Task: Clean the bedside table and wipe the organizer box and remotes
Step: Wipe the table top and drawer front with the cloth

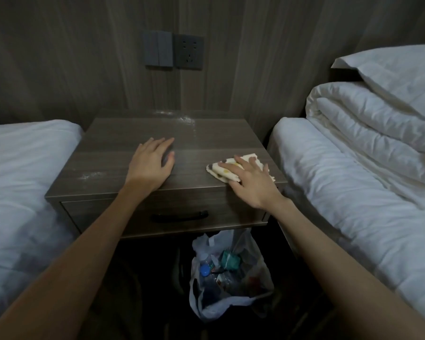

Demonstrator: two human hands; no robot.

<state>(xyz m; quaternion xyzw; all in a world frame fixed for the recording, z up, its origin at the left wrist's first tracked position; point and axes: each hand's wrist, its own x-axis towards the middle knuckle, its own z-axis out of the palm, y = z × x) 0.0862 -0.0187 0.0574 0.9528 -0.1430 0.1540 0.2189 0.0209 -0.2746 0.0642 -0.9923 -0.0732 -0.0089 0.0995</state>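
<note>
Two hands rest on one bedside tabletop [133,128]: the left hand [152,163] lies flat at its centre, fingers spread, and the right hand [250,182] presses one patterned cloth [221,173] flat-fingered at its front right corner. One rubbish bag [221,307] sits beneath.

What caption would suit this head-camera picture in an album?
The right hand presses a patterned cloth on the bedside table; the left hand rests flat.
</note>
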